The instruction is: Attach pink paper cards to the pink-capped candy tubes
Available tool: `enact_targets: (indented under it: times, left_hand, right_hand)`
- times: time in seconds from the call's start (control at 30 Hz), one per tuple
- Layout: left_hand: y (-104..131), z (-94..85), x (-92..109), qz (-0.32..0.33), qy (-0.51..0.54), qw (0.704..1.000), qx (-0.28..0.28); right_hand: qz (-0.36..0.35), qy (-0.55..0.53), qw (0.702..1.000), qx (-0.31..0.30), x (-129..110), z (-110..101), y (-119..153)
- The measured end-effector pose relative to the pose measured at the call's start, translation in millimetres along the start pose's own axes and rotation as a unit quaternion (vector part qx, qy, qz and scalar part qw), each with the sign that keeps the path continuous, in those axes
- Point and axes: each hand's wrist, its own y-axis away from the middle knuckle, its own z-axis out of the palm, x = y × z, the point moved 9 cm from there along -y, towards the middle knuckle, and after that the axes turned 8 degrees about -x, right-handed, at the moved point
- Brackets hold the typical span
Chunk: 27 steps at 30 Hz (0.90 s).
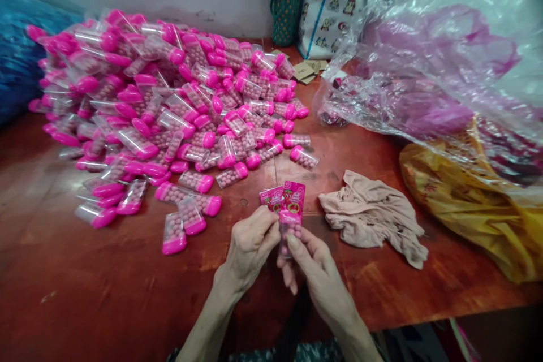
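Head view: the right hand (320,271) grips one clear candy container (285,236), pink balls inside, thumb across its near part, fingers behind and below. The left hand (244,251) is curled, thumb and forefinger pinched at the lower end of the left pink label (271,198); exact contact is partly hidden. A right pink label (293,195) sticks up past the container's far end, overlapping the left one. Can't tell if the pink band under it is cap or label.

Key relation: container sits between the hands, just beside the left fingertips, to the right of that hand. Long axis points away from the person, roughly in line with the right label. Right hand is nearer, since it holds the thing; left is close by at the far end.

Around: pile of pink-capped containers (178,102) beyond and left of the hands, on a red-brown table (106,294). A few loose ones lie at its near edge, caps pointing various ways. Crumpled beige cloth (369,215) right of the hands, apart from them. Yellow bag (475,220) and clear plastic sheeting (424,85) farther right.
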Motion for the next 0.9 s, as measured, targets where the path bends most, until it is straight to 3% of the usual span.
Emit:
enact_targets:
  times: [0.37, 0.7, 0.9]
  left_hand:
    - [1.2, -0.4, 6.5, 0.026, -0.006, 0.999, 0.018]
    - [4.7, 0.3, 4.6, 0.010, -0.012, 0.999, 0.030]
    - [6.7, -3.5, 3.2, 0.017, 0.005, 0.998, 0.053]
  right_hand:
    - [-0.039, 0.019, 0.999, 0.031, -5.8, -2.7, 0.8]
    - [-0.073, 0.048, 0.993, 0.079, -9.0, -3.4, 3.1]
    - [-0.092, 0.099, 0.980, 0.149, -6.7, -9.0, 5.1]
